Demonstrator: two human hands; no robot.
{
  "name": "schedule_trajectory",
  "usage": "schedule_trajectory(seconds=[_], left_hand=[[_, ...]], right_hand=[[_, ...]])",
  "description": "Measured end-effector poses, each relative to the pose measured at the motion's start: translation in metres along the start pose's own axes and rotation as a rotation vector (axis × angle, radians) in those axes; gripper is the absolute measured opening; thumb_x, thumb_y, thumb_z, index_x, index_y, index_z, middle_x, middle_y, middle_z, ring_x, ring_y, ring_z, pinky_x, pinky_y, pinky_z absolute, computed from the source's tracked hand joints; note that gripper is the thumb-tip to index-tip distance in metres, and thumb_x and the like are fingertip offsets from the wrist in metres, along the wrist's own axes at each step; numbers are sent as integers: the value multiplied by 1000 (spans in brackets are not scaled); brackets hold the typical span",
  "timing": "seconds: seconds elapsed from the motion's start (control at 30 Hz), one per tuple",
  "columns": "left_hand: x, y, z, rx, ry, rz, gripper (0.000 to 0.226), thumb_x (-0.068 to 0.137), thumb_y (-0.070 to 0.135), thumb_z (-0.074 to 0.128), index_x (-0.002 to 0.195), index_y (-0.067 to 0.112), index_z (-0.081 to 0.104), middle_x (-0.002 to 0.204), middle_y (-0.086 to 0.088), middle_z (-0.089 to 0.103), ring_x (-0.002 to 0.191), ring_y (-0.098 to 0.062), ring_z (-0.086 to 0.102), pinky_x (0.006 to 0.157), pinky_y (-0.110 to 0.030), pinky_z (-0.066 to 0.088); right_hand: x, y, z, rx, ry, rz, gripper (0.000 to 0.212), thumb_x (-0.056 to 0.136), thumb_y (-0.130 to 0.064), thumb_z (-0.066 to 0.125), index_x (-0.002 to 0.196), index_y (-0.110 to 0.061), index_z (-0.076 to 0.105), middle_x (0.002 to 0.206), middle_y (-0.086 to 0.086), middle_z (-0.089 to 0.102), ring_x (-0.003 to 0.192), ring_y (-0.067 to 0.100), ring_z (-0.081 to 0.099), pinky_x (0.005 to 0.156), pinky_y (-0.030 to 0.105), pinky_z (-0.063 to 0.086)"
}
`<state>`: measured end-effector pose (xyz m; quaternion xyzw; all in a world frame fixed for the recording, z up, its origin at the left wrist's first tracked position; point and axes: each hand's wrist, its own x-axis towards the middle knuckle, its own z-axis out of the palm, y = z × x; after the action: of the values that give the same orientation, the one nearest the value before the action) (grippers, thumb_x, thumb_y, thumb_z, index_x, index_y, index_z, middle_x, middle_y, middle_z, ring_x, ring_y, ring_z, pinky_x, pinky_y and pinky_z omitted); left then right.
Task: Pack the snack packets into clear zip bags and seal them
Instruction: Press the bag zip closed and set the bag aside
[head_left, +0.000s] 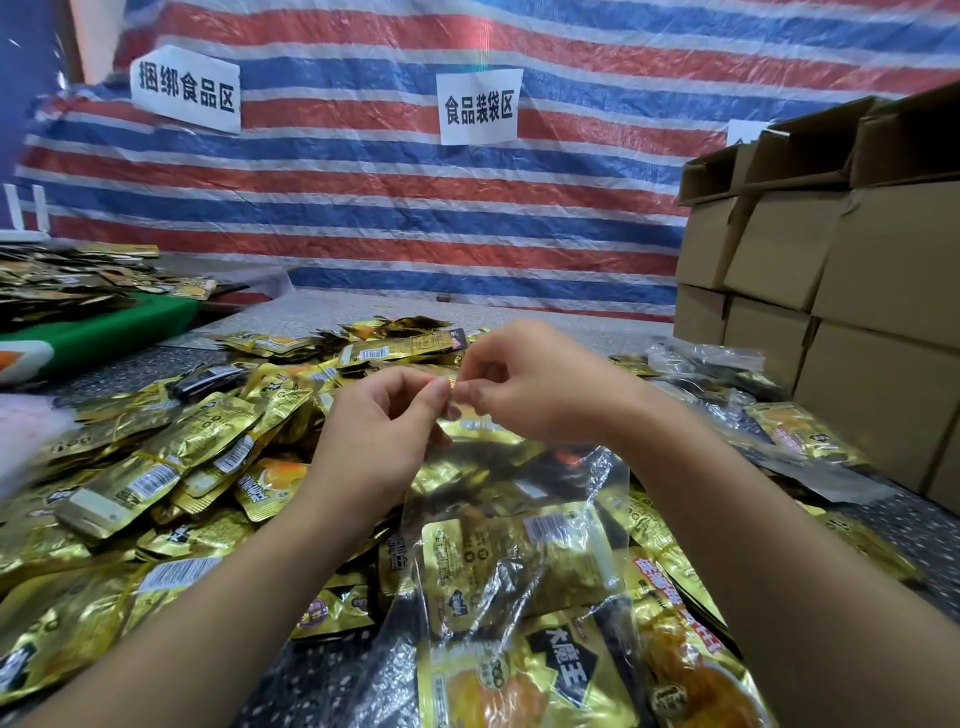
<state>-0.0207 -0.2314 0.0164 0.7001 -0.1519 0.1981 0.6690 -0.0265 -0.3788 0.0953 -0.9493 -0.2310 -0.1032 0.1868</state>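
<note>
While our left hand (387, 410) and right hand (511, 387) each keep a pinching grip on the mouth of the clear zip bag (519, 545), it hangs toward six o'clock, holding at least two snack packets (498, 561), seemingly unsealed. Dozens of loose packets (156, 467) cover the worktop (311, 691) from nine to three; at two o'clock, roughly seven cardboard boxes (831, 312).
</note>
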Motion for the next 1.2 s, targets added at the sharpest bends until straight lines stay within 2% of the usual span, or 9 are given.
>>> schedule_trajectory(seconds=[0.2,0.53,0.67,0.83,1.0,1.2], left_hand=[[1,-1,-2,-1,-2,0,16,97,18,59,87,13,71,75,-5,71,59,-15,63,53,-22,48],[1,-1,-2,-12,-7,-4,15,96,17,59,87,15,71,74,-2,72,58,-12,62,52,-17,47],[1,-1,-2,2,-1,1,16,97,17,58,87,12,71,67,2,70,56,-10,61,51,-16,46],[1,-2,1,29,13,18,17,97,15,58,85,12,69,58,9,66,53,-4,59,50,-14,46],[1,-3,2,44,60,43,18,97,15,58,82,15,69,61,9,68,52,-3,59,50,-16,47],[1,-2,0,-26,34,-15,19,96,25,60,85,12,70,70,0,71,52,-10,63,50,-21,49]], right_hand=[[1,-1,-2,-9,3,-8,18,98,-31,59,83,-24,67,70,-8,61,60,8,52,52,23,35],[3,1,-1,-31,10,-20,18,97,-32,60,89,-20,71,66,-11,56,56,2,48,45,14,29],[2,2,1,-40,26,-37,21,98,-30,60,89,-16,72,61,-10,53,51,4,43,41,11,33],[1,-1,4,-100,48,-46,20,97,-32,61,85,-20,70,63,-9,54,54,5,45,45,19,28],[2,-3,7,-99,80,-35,18,97,-31,60,81,-24,67,64,-9,53,57,6,46,49,27,29],[2,-2,8,-97,97,-41,18,97,-29,59,80,-24,63,65,-12,50,57,4,44,48,22,27]])
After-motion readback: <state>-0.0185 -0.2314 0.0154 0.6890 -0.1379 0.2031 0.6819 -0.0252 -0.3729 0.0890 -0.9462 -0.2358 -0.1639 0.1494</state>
